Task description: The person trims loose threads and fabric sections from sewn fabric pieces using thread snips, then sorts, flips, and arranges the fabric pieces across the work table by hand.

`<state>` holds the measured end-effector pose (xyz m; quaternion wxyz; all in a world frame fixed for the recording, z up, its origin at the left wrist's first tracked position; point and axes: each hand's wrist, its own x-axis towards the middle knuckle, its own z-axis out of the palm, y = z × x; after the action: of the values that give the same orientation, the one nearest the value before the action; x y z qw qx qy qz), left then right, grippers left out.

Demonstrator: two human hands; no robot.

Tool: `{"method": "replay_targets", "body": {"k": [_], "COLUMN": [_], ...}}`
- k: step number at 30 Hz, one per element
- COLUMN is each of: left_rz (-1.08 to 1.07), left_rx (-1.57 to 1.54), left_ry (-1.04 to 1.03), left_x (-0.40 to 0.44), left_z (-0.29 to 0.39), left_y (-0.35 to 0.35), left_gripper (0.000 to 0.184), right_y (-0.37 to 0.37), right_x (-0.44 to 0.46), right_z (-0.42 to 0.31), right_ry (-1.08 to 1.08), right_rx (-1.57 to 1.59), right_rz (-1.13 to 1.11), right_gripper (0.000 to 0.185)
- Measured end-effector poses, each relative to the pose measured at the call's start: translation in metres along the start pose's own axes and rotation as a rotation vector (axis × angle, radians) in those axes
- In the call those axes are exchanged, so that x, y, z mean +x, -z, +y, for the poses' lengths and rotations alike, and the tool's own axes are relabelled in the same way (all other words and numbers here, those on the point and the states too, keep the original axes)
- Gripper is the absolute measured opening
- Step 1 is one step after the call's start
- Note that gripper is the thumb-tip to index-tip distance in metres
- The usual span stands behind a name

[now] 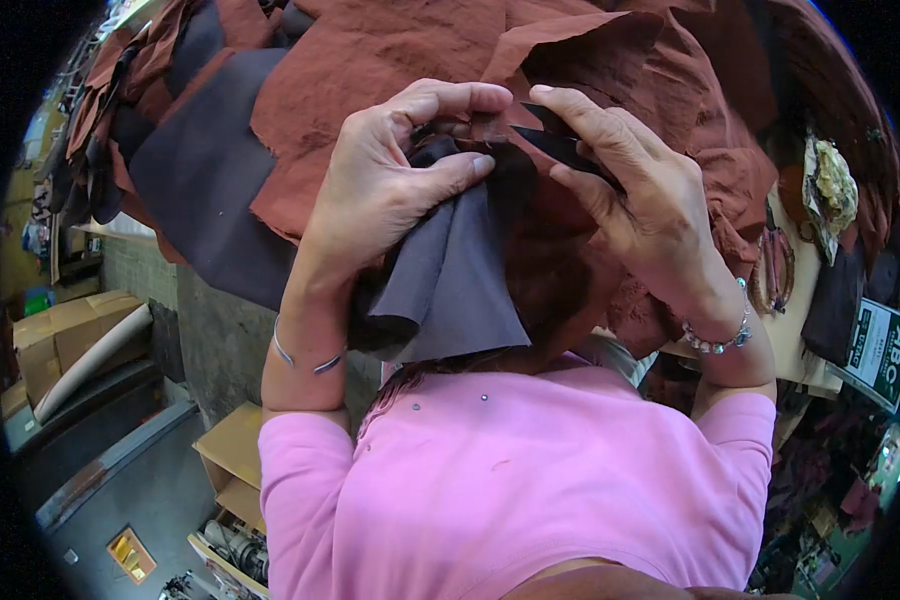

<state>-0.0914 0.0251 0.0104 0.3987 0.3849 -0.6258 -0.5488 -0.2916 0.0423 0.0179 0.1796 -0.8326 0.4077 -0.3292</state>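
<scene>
My left hand (385, 170) is closed, thumb and fingers pinching a gathered dark grey fabric piece (460, 285). The free end of that piece hangs toward my chest. A bit of reddish-brown cloth (486, 128) shows between the thumb and the index finger. My right hand (645, 175) is closed around black thread snips (555, 147). Their two blades are apart and point left, close to the pinched edge. Whether a blade touches the cloth I cannot tell. Beneath both hands spreads a large heap of reddish-brown fabric (360, 65).
Another dark grey panel (210, 180) lies on the heap at the left. Cardboard boxes (70, 335) and a pale roll (95, 362) stand lower left. At the right are a pale crumpled bundle (830, 195), a handled item (772, 270) and a green printed box (875, 350).
</scene>
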Motion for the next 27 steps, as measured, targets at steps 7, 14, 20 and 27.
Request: {"method": "replay_targets", "body": {"k": [7,14,20,27], "left_rz": [-0.013,0.013,0.01,0.003], "left_rx": [-0.028,0.058,0.103,0.051], "left_ry": [-0.05,-0.074,-0.095,-0.061], "left_x": [0.0,0.002,0.006,0.006], "left_z": [0.002,0.003,0.0,0.001], "left_y": [-0.004,-0.007,-0.012,-0.012], "left_gripper": [0.04,0.041,0.044,0.047], "right_y": [-0.007,-0.008,-0.004,-0.008], "right_x": [-0.005,-0.005,-0.007,-0.01], "right_z": [-0.001,0.014,0.005,0.011], "right_ry": [0.046,0.128,0.158,0.219], "right_rx": [-0.095,-0.174,-0.43,-0.468], "right_rz": [-0.049,0.139,0.121,0.139], "right_gripper": [0.042,0.04,0.037,0.038]}}
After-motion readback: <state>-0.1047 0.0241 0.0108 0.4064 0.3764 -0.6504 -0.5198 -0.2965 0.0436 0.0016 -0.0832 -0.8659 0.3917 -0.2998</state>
